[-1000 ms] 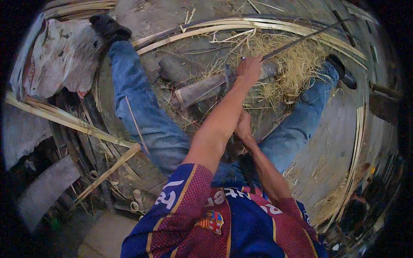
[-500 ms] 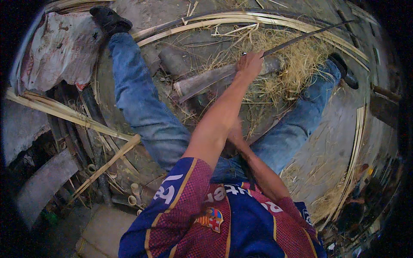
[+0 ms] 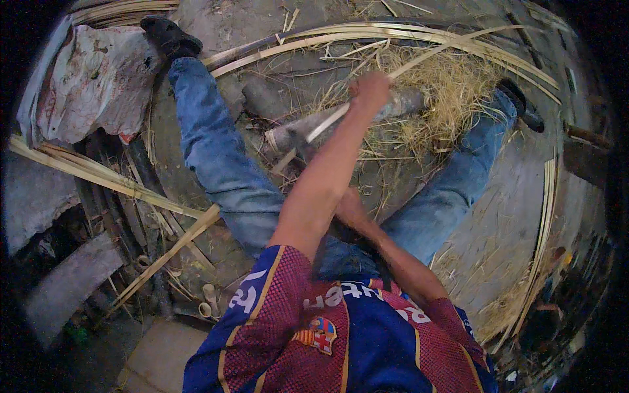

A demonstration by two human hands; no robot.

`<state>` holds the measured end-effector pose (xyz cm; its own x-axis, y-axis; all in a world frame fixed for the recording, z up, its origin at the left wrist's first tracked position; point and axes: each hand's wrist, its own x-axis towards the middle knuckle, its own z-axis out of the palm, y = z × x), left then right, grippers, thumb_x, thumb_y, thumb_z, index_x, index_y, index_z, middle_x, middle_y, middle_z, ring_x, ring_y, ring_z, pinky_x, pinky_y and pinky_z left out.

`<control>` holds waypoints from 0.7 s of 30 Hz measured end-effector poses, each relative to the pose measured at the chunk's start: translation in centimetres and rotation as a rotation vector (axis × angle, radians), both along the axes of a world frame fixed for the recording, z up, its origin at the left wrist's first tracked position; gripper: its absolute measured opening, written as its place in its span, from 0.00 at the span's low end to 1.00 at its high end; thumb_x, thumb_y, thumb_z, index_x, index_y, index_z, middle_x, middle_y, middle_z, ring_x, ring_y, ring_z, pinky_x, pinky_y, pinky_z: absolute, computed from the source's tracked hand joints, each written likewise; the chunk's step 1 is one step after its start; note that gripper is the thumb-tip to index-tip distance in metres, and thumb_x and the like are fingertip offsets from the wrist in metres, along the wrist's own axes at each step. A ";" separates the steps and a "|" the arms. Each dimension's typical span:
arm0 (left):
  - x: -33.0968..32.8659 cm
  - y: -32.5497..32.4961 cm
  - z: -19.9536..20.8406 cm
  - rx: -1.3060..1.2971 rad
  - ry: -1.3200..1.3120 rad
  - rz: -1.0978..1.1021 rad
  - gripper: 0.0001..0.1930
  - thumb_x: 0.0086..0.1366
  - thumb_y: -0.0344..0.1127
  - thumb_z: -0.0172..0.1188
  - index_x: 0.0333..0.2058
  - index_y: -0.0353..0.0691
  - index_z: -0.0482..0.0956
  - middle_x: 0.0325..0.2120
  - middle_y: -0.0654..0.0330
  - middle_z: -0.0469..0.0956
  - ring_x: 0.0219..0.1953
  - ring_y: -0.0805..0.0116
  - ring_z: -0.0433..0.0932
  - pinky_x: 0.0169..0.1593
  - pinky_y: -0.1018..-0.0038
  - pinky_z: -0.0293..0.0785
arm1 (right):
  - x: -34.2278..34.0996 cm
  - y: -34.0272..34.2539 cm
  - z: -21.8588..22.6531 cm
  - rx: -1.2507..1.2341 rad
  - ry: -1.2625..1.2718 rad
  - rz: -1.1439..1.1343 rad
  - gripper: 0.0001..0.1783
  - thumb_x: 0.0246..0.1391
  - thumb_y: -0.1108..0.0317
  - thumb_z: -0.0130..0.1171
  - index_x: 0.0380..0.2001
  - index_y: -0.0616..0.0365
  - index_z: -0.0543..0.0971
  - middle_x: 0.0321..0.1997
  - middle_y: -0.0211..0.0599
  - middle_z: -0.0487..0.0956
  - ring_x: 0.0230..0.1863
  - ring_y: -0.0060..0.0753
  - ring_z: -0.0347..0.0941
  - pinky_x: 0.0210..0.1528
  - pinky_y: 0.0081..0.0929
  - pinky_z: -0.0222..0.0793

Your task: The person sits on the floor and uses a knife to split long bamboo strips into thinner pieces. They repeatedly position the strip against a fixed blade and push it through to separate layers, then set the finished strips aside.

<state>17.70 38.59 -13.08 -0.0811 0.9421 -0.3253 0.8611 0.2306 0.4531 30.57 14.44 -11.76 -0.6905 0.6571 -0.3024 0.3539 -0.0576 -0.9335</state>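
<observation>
Strip-working, we judge: left hand (image 3: 371, 92), fingers gripping pale strip (image 3: 429, 57) over log (image 3: 407, 103); right hand (image 3: 348, 205), fingers' state we cannot tell; next move wants steady hold.

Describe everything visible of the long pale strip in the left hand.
The strip is long, thin and pale, like split bamboo or wood. The left hand closes around it, hiding a section. From there its longer part bows up and right above the straw-like shavings; the shorter, straight part slants down-left across the log. Whether it touches the log is unclear.
</observation>
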 end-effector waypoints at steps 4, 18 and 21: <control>-1.6 -0.3 -1.0 -0.138 -0.336 0.366 0.15 0.63 0.46 0.59 0.44 0.46 0.83 0.41 0.51 0.82 0.47 0.47 0.80 0.49 0.52 0.74 | -0.1 1.8 -3.3 0.082 -0.082 -0.194 0.18 0.60 0.61 0.56 0.46 0.65 0.75 0.35 0.65 0.79 0.36 0.69 0.77 0.41 0.50 0.73; -0.8 -3.4 -0.9 0.123 -0.232 0.323 0.22 0.63 0.54 0.59 0.50 0.51 0.79 0.44 0.51 0.81 0.47 0.46 0.78 0.52 0.51 0.70 | -2.7 1.6 -0.2 -0.335 -0.010 -0.277 0.26 0.58 0.56 0.59 0.54 0.64 0.74 0.54 0.49 0.78 0.55 0.46 0.73 0.58 0.39 0.67; -0.5 -3.4 0.5 0.025 -0.264 0.298 0.24 0.63 0.57 0.57 0.53 0.53 0.77 0.46 0.51 0.80 0.50 0.45 0.77 0.53 0.50 0.69 | -1.4 -0.2 -3.9 -0.316 -0.003 -0.174 0.32 0.58 0.55 0.61 0.59 0.63 0.68 0.61 0.45 0.72 0.61 0.41 0.67 0.62 0.38 0.64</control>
<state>17.18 35.19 -12.59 -0.2688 0.8979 -0.3486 0.6115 0.4387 0.6585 29.18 14.20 -15.70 -0.5751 0.6387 -0.5113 0.3163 -0.4028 -0.8589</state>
